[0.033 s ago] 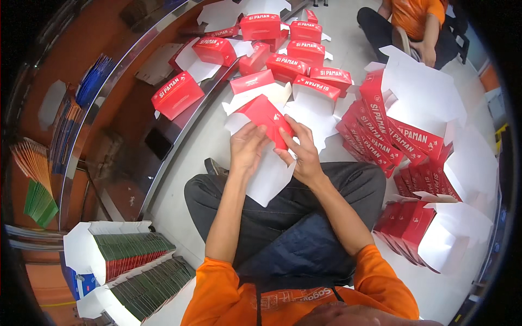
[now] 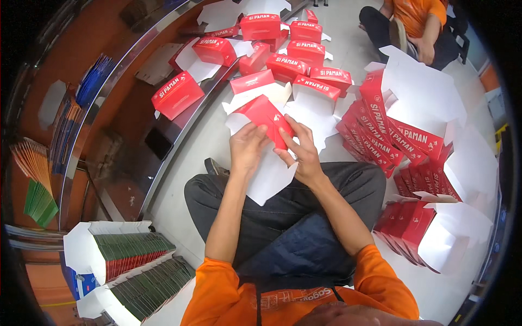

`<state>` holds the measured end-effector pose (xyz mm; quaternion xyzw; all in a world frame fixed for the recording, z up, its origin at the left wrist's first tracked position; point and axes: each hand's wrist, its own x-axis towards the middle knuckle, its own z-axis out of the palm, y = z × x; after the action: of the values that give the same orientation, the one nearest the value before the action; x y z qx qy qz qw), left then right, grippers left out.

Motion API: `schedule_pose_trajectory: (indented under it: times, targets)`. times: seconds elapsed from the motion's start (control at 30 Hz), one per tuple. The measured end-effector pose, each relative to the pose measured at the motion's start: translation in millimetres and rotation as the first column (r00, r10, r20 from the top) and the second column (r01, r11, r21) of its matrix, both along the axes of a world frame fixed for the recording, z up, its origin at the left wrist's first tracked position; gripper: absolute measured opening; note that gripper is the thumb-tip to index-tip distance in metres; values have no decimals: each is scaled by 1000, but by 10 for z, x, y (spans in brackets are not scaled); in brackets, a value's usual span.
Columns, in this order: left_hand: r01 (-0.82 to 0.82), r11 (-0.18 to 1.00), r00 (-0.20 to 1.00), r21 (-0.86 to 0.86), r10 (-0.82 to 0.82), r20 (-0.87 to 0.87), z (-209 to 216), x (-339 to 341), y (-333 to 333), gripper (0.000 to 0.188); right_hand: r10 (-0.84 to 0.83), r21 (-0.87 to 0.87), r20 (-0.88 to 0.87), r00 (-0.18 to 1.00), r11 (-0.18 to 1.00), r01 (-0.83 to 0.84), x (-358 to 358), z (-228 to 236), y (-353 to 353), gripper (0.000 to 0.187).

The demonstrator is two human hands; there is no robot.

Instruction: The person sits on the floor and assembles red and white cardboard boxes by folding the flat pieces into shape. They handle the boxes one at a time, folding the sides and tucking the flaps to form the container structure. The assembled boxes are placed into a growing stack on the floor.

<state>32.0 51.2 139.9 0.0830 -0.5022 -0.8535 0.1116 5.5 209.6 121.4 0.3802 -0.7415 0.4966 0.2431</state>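
Note:
Between my hands is a partly folded red cardboard food box (image 2: pixel 265 117) with a white inner side. Its white flap hangs down over my crossed legs. My left hand (image 2: pixel 249 148) grips the box's lower left edge, thumb on the red face. On the other side my right hand (image 2: pixel 302 152) pinches the red panel near its right corner, fingers bent over it. Just beyond, red boxes with white open lids (image 2: pixel 315 89) lie on the floor, close to the one I hold.
To my right stand nested stacks of red boxes (image 2: pixel 375 127) with white flaps up. A dark glass-topped counter (image 2: pixel 130 136) at left bears a phone (image 2: pixel 158 143) and a box (image 2: pixel 177 95). Green packets (image 2: pixel 136 244) fill white boxes at lower left. Another person (image 2: pixel 416 27) sits at far right.
The hanging white flap of the box has shifted up very slightly. Both hands keep nearly the same place and grip.

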Motion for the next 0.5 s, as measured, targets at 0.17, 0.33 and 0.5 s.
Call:
schedule_pose_trajectory:
  times: [0.17,0.33,0.5]
  targets:
    - [-146,961,985,-233,163,53,203,157,250,30,5,-23,8,1000,1000,-5,16,-34,-41,61]
    - [-153,947,987,-284,159,-1,115,205,339,30,-53,-34,18,998,998,54,15,-117,-60,56]
    - [-129,949,991,-288,129,-19,83,255,397,26,-17,-167,224,974,984,56,21,-102,-54,57]
